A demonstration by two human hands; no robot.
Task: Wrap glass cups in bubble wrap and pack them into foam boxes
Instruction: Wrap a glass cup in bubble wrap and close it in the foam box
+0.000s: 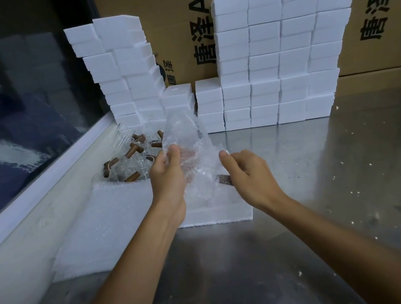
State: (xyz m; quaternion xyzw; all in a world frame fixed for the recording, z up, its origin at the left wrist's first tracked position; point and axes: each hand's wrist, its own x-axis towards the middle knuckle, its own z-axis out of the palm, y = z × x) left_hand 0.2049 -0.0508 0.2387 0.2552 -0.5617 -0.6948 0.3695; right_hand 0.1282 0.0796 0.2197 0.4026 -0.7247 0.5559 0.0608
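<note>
Behind stacked foam boxes (276, 59), cartons (381, 2) read "唐泽AH"; left hand (166, 173) and right hand (248, 173) grip bubble wrap (186, 138).

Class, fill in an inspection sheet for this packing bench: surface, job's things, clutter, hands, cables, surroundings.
Surface: metal table, reflective.
Job's things: bubble wrap around a cup with a brown handle, held over an open foam box; unwrapped cups at left; foam sheets; stacked foam boxes.
Clutter: white foam crumbs scattered at right.
Hands: left hand grips the wrap; right hand pinches its edge.
Cables: nothing seen.
Surroundings: printed cartons behind; window at left.
</note>
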